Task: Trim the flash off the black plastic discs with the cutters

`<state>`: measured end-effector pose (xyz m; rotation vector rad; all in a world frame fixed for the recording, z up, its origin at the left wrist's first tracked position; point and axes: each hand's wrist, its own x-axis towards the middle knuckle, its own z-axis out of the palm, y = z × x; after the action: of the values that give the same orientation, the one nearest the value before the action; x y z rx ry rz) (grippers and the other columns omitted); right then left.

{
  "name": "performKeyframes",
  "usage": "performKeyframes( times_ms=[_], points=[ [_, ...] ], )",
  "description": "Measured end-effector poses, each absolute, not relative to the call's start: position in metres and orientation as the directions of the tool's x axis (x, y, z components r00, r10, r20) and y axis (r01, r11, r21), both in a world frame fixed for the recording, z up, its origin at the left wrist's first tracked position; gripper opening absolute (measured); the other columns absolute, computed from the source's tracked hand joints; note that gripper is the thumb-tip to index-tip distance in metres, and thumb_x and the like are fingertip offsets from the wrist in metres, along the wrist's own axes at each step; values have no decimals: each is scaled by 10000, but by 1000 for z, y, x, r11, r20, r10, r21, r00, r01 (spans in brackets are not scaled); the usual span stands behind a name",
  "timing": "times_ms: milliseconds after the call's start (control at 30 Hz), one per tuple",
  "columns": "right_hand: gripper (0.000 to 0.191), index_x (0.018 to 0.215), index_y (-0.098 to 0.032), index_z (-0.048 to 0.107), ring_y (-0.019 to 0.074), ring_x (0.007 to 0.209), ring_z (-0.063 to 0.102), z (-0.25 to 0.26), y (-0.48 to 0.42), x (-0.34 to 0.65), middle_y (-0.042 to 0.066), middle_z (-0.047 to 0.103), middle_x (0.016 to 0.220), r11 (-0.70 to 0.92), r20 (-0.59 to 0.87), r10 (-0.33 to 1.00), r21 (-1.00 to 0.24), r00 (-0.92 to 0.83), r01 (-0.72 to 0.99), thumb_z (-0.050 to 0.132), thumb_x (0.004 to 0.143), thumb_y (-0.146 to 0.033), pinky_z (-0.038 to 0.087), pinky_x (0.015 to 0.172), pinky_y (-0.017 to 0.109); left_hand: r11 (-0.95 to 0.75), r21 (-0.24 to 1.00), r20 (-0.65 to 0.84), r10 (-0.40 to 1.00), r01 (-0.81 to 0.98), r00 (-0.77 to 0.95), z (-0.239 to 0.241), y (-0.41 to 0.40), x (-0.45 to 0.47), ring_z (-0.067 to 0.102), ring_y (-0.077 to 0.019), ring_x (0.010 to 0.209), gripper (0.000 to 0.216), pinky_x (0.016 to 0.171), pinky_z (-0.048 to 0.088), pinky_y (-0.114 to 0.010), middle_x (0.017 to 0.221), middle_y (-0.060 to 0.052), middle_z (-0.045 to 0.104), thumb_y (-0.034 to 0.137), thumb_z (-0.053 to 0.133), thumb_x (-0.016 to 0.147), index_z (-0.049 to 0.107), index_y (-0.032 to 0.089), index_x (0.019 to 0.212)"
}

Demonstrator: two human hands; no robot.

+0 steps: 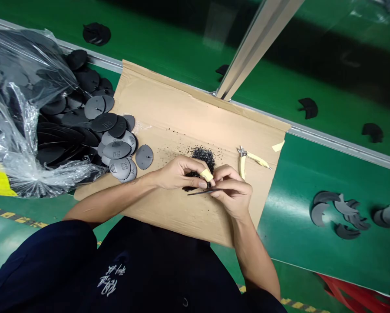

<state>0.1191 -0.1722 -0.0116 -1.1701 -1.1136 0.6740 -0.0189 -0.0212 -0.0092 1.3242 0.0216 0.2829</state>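
A thin black plastic disc [199, 192], seen almost edge-on, is held over a sheet of cardboard [195, 111]. My right hand [233, 190] grips its right end between thumb and bent fingers. My left hand [185, 173], with yellow tape [206, 175] round one finger, is closed at the disc's upper side, thumb and finger pinched together there. The spot between the fingertips is mostly hidden. Just beyond my hands lies a heap of small black plastic bits [203, 154]. To the right of it, side cutters [258, 160] with pale yellow handles rest on the cardboard.
Grey and black oval discs [117, 150] are piled at the left, spilling from a clear plastic bag [17, 95]. Curved dark pieces [346, 211] lie on the green tabletop [289, 191] at the right. A metal post [260, 43] rises beyond the cardboard's far edge.
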Motion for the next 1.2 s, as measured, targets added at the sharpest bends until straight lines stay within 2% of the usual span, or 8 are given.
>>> performKeyframes(
  times_ms=[333,467,567,667,800,1000,1100,1200],
  points=[
    [61,942,-276,769,171,750,672,-15,-177,111,23,719,879,236,448,762,-864,468,444,769,880,-274,558,654,331,53,972,204,304,-231,930,-11,-21,-17,667,-133,842,254,777,537,-246,909,-71,712,436,718,912,823,211,967],
    [63,901,-259,744,163,737,662,-17,-176,109,3,705,828,164,470,701,-838,536,520,784,863,-229,546,649,319,31,977,189,319,-209,929,-13,-22,-17,653,-148,853,470,782,528,-274,970,-93,720,570,527,988,800,193,1052],
    [48,863,-237,724,158,694,641,-17,-175,109,-3,687,785,100,426,673,-862,604,497,768,874,-253,532,623,317,18,982,171,312,-186,934,-19,-25,-17,647,-160,878,553,759,524,-270,1025,-101,705,646,548,946,762,176,1145],
    [85,842,-229,704,151,666,619,-17,-175,109,-10,669,754,68,378,676,-887,632,457,751,884,-286,516,610,312,1,991,124,347,-133,930,-24,-31,-17,661,-172,937,462,780,530,-257,1044,-94,705,560,678,906,746,169,1144],
    [144,804,-232,682,152,662,594,-17,-175,108,-9,650,744,36,300,715,-918,632,396,746,883,-334,506,639,320,6,996,76,406,-86,911,-28,-35,-18,674,-183,962,391,825,545,-273,1023,-91,720,506,684,919,751,159,1086],
    [263,854,-226,657,161,691,551,-18,-174,109,2,634,763,-69,111,769,-965,629,254,752,856,-471,472,643,316,97,995,-28,460,-18,887,-29,-33,-18,704,-195,954,475,814,566,-271,1050,-96,745,549,692,898,712,135,1132],
    [322,859,-220,630,135,609,499,-20,-174,107,-28,572,683,-135,-20,828,-977,561,164,740,856,-522,423,561,288,104,993,-2,490,-56,872,-28,-31,-17,713,-209,1033,492,891,572,-291,1120,-112,746,531,680,916,668,129,1199],
    [329,815,-224,583,121,520,475,-21,-175,104,-50,528,605,-167,-111,860,-984,499,68,687,903,-525,384,494,285,4,997,63,509,-75,859,-25,-31,-17,691,-221,1143,482,987,556,-318,1247,-133,711,481,640,955,603,149,1303]
  ],
)
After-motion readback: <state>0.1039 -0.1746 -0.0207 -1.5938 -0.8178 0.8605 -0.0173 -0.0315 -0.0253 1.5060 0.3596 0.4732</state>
